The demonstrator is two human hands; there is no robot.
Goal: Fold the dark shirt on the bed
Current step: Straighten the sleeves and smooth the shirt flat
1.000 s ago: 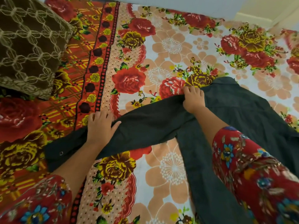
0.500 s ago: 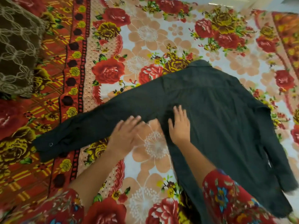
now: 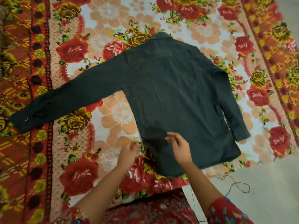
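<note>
While the dark shirt (image 3: pixel 169 94) lies spread back-up on the bed, we see both hands poised near its lower left edge.

Shirt: we find it flat on the floral bedsheet (image 3: pixel 113 26), collar pointing away from the camera, hem toward the near edge of the bed.

Left sleeve: we see it stretched straight out to the left, its cuff (image 3: pixel 24 120) lying on the red-and-yellow border of the sheet, a small metal snap showing on it.

Right sleeve: we see it lying down along the shirt's right side, the cuff (image 3: pixel 241 135) near the hem corner.

Left hand (image 3: pixel 129 150): we see it just off the shirt's left edge, over the sheet, fingers drawn together as if pinched; motion blur keeps us from telling whether it has hold of any cloth.

Right hand (image 3: pixel 181 147): we see it over the lower left part of the shirt, fingers loosely curled and partly apart, gripping nothing we can make out; whether it touches the fabric we cannot tell.

Clothing: we note red floral sleeves (image 3: pixel 226 212) at the bottom of the view.

Floor: we see pale flooring (image 3: pixel 267 191) beyond the bed's right corner, with a loose dark thread (image 3: pixel 239 186) lying on it.
</note>
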